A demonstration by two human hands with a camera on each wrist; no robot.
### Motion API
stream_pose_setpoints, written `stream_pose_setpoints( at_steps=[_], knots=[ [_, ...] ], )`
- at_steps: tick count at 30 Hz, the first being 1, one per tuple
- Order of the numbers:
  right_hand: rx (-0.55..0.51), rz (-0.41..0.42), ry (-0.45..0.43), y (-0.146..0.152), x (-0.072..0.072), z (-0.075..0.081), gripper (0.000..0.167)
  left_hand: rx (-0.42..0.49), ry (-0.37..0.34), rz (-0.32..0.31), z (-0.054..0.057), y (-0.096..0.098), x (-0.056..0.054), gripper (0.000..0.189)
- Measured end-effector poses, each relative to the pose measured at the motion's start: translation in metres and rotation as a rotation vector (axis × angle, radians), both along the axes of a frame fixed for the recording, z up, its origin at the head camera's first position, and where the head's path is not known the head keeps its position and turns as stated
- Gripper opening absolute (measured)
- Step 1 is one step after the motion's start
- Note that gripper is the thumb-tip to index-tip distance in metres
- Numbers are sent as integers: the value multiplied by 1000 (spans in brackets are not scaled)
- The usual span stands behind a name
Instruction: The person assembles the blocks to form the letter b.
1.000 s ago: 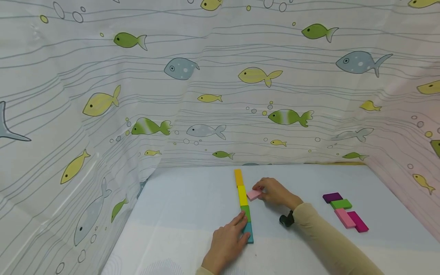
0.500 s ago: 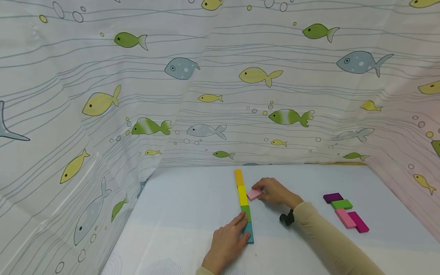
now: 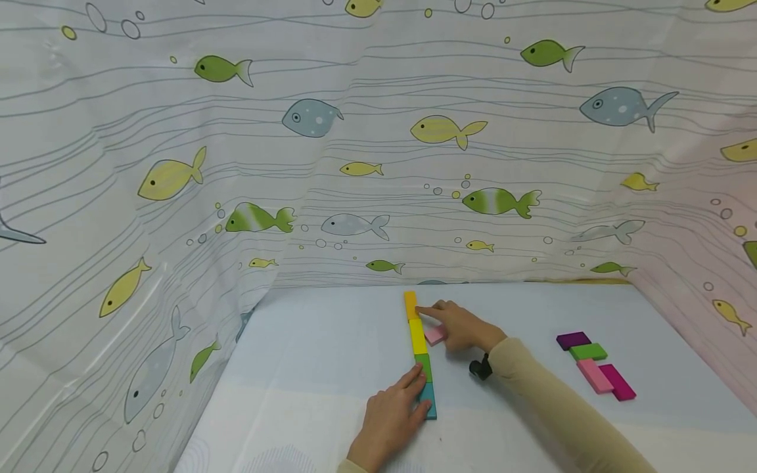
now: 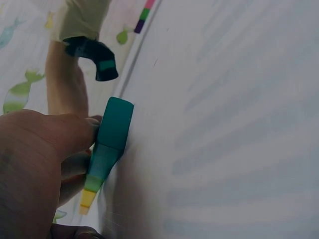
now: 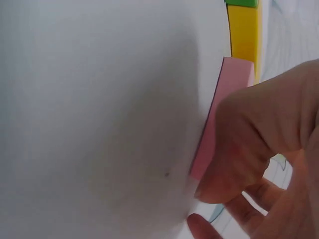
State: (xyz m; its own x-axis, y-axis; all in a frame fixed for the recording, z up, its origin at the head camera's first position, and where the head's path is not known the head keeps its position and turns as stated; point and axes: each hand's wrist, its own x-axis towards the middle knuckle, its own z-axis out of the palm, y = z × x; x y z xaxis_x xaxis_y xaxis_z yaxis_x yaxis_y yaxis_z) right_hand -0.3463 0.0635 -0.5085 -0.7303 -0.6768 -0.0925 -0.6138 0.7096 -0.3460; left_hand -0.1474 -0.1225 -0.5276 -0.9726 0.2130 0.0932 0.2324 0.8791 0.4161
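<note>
A straight row of flat blocks runs away from me: a teal block nearest, then a green block, a yellow block and an orange block. My left hand rests against the near end, fingertips at the green block and thumb at the teal one. To the right of the yellow block lies a pink block, set at an angle. My right hand reaches over it, index finger extended to the orange block's right side. In the right wrist view, the thumb partly covers the pink block.
At the right, a dark purple block, a light green block, another pink block and a magenta block lie close together. A fish-patterned curtain bounds the white table at the back and sides.
My right hand has let go of the pink block and moved slightly left and away from me, index finger now straightened to the orange block. The left hand stays in place.
</note>
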Motion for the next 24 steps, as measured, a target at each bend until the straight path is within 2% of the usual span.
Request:
stream_pose_setpoints(
  at_steps=[9,15,24],
  knots=[
    [95,48,80,-7,2,5,97,-16,-18,3,0,1,0,52],
    [83,49,84,-6,2,2,96,-11,-33,7,-1,1,0,52],
    [79,53,94,-5,2,3,88,-7,-18,4,-1,1,1,53]
  ],
)
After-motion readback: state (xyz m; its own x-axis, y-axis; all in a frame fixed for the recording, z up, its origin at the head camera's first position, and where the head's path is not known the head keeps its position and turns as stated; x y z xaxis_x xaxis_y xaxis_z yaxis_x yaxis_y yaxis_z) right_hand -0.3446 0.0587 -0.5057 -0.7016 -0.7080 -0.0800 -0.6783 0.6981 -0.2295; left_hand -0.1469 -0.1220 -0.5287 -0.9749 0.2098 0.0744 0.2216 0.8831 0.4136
